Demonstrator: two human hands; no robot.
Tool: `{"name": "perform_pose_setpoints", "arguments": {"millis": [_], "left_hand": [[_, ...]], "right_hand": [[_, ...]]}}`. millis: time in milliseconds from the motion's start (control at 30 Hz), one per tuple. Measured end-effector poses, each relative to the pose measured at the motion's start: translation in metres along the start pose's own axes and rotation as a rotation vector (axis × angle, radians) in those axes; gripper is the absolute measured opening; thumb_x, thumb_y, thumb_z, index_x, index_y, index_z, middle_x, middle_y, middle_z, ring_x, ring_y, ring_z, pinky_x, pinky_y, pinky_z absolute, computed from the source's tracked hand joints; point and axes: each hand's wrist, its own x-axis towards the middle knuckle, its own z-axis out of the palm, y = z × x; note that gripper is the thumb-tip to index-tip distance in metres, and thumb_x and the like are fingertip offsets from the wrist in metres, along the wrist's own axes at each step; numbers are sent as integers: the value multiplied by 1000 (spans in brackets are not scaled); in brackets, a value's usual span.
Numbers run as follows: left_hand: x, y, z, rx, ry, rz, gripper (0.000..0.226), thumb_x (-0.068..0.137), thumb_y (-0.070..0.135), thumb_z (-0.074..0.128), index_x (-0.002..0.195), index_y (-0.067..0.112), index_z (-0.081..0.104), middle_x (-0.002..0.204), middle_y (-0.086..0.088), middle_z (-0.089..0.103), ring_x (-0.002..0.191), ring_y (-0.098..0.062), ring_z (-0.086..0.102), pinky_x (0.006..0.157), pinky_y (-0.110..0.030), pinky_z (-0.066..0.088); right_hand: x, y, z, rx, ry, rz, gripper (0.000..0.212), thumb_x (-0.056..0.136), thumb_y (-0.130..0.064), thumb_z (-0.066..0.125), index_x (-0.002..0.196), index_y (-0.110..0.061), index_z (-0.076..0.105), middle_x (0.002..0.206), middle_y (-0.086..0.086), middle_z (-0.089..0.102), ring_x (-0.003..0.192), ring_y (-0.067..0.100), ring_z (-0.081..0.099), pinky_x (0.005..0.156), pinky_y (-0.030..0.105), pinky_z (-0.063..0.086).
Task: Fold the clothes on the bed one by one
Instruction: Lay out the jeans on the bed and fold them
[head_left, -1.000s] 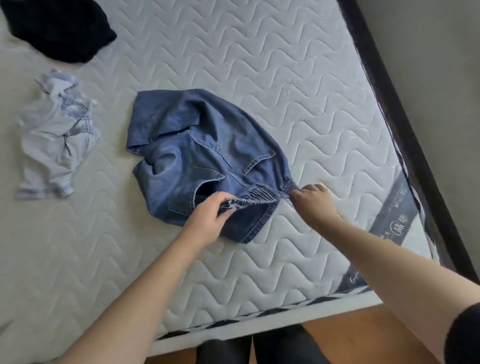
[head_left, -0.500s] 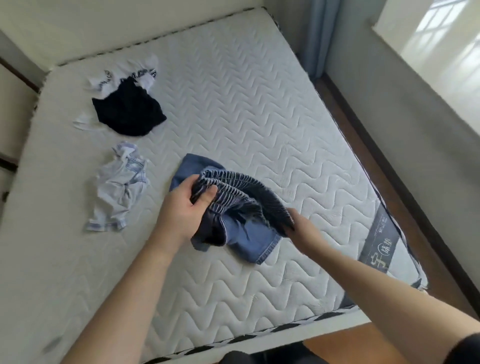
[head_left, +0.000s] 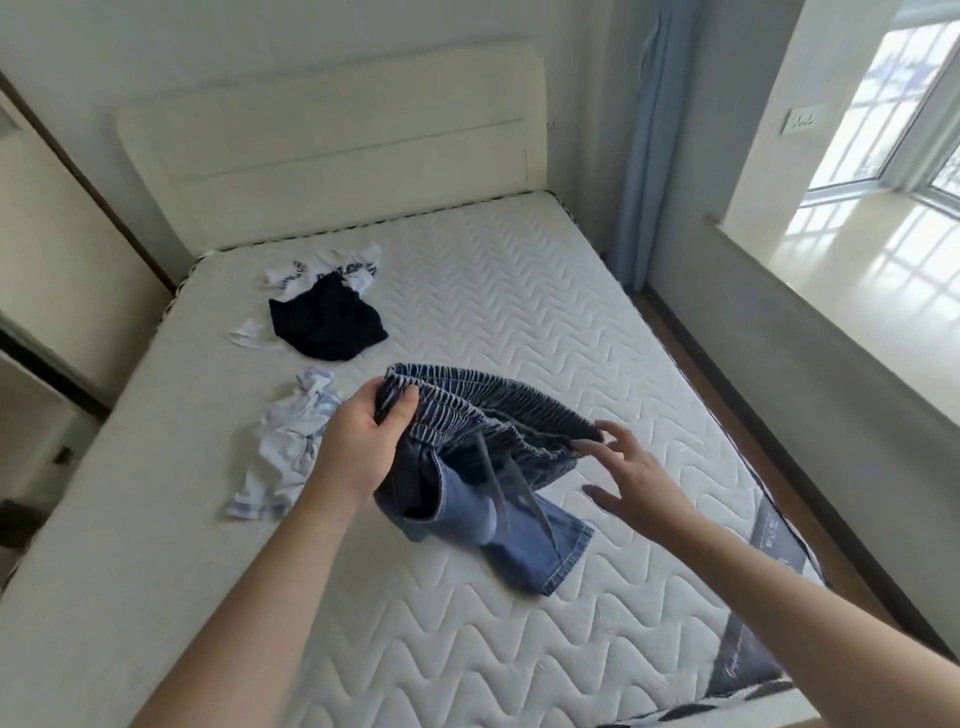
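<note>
Blue denim shorts (head_left: 498, 499) with an elastic waistband hang above the white quilted mattress (head_left: 519, 322), their legs drooping onto it. My left hand (head_left: 363, 447) grips the left end of the waistband. My right hand (head_left: 628, 473) is spread with straight fingers, its fingertips just touching the right end of the waistband. A crumpled pale blue checked garment (head_left: 291, 447) lies on the bed left of the shorts. Farther back lie a black garment (head_left: 324, 322) and a white one with dark lettering (head_left: 332, 270).
A cream headboard (head_left: 332, 145) stands at the far end of the bed. Wood floor (head_left: 727, 395) runs along the right side, below a window ledge (head_left: 852, 249) and a blue curtain (head_left: 641, 171). A cabinet (head_left: 47, 270) stands at the left.
The shorts were lifted off the mattress by the waistband. My right hand has let go of its end and spread its fingers. The view has tilted up toward the headboard.
</note>
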Motion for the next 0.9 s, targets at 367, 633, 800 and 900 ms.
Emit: {"name": "perform_pose_setpoints", "arguments": {"millis": [367,633,800,900], "left_hand": [[-29,-25,-104,-282,-44,14,32,85,55,60,100,28,69,102,-3,74,103,-26,68,99,-55,47],[-20,-49,-150,-244,-30,75,12,96,37,57,103,33,65,103,4,72,104,-19,66,102,-49,47],[-13,-53,-180,21,-81,218,45,100,30,50,133,59,40,118,33,55,109,-4,55,97,-21,39],[-8,-46,-190,203,-138,308,37,98,27,56,117,58,50,96,28,65,84,-2,64,78,-10,44]], "right_hand": [[17,-110,36,47,-135,-45,30,83,-44,72,109,-29,69,147,10,44,116,29,60,94,48,52],[18,-148,6,317,-150,174,15,97,-21,58,98,-7,63,96,8,63,92,23,61,84,43,49],[28,-150,-64,470,-102,223,21,101,-15,52,88,-29,62,82,-9,65,77,-5,58,80,17,46],[38,-146,-102,583,-149,220,22,103,-21,47,91,-13,64,83,0,64,84,13,63,90,35,53]]}}
